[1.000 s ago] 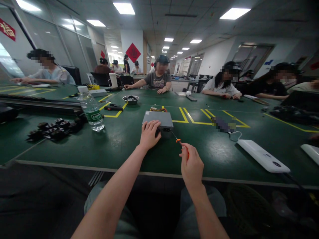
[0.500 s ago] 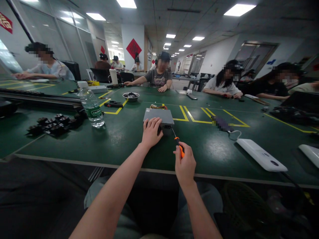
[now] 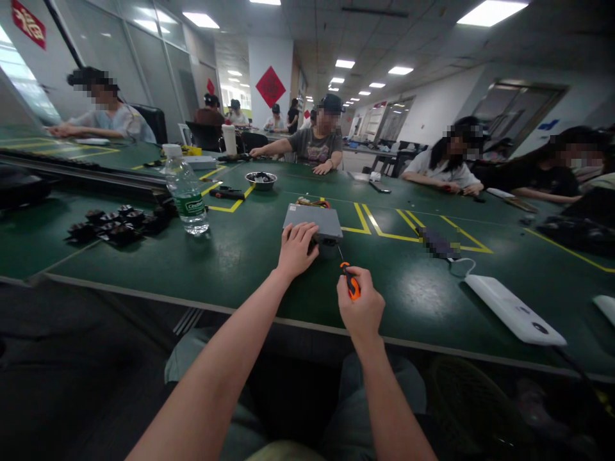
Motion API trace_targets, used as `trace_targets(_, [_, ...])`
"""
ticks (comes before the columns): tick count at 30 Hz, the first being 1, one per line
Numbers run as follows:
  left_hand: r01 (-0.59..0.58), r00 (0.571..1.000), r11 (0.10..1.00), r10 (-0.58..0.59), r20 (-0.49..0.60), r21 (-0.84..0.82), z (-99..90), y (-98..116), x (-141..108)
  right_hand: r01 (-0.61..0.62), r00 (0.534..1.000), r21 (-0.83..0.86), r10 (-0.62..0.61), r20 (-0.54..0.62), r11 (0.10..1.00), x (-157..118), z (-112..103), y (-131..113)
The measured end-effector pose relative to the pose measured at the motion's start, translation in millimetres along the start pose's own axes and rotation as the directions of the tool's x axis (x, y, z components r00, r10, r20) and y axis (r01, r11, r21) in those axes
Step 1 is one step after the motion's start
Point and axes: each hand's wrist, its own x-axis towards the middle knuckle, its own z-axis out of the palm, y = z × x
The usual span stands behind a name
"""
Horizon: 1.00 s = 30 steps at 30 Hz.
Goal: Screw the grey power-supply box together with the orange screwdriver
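A grey metal computer power supply (image 3: 321,219) lies on the green table, its bundle of coloured wires (image 3: 312,202) at the far side. My left hand (image 3: 298,251) grips its near left corner, fingers over the top and thumb around the near side. In my right hand (image 3: 362,306) is an orange and black screwdriver (image 3: 353,286), with the fingers closed round the handle. Its thin shaft points up and away to the near right corner of the power supply. Whether the tip touches a screw there is too small to tell.
Left of the power supply stands a water bottle (image 3: 187,198), beside a pile of black parts (image 3: 118,224). A metal bowl (image 3: 261,186) with small parts sits farther back. A white power bank (image 3: 516,310) is cabled to a blurred phone (image 3: 437,242) on the right. Several people sit around the table.
The whole view has shifted, so things appear a little farther right. My left hand stays on the power supply; my right hand has turned slightly around the screwdriver, its tip still at the same corner.
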Motion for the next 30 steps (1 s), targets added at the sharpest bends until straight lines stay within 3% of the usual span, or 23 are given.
trace_targets(4, [0.004,1.000,1.000,-0.004,-0.002,0.004,0.2,0.5,-0.1,0.056,0.998,0.151,-0.062,0.032,0.987,3.7,-0.1,3.5])
trace_targets(8, [0.001,1.000,1.000,-0.001,-0.017,-0.007,0.7,0.1,-0.6,-0.051,0.995,0.249,0.028,0.097,0.967,-1.7,1.6,9.7])
trace_targets(15, [-0.013,1.000,1.000,0.013,-0.018,0.000,0.2,-0.3,-0.9,0.077,0.996,0.052,-0.074,-0.052,0.996,-3.6,6.2,6.1])
trace_targets(20, [-0.010,1.000,1.000,0.010,-0.012,0.001,-0.5,0.0,-1.0,0.106,0.992,0.097,-0.099,-0.077,0.990,-2.3,3.7,9.0])
trace_targets(24, [-0.018,1.000,1.000,0.018,-0.025,-0.010,-0.4,-0.4,-1.1,0.101,0.995,0.120,-0.101,-0.005,0.988,-1.6,1.0,9.8])
trace_targets(27, [-0.021,0.999,1.000,0.021,-0.024,-0.014,0.0,-0.8,-0.9,0.160,0.983,0.095,-0.167,0.079,0.983,-3.2,2.3,7.5])
trace_targets(30, [-0.019,1.000,1.000,0.019,-0.020,-0.020,0.3,-0.5,-0.5,0.183,0.978,0.084,-0.190,0.089,0.979,-4.9,4.1,6.5])
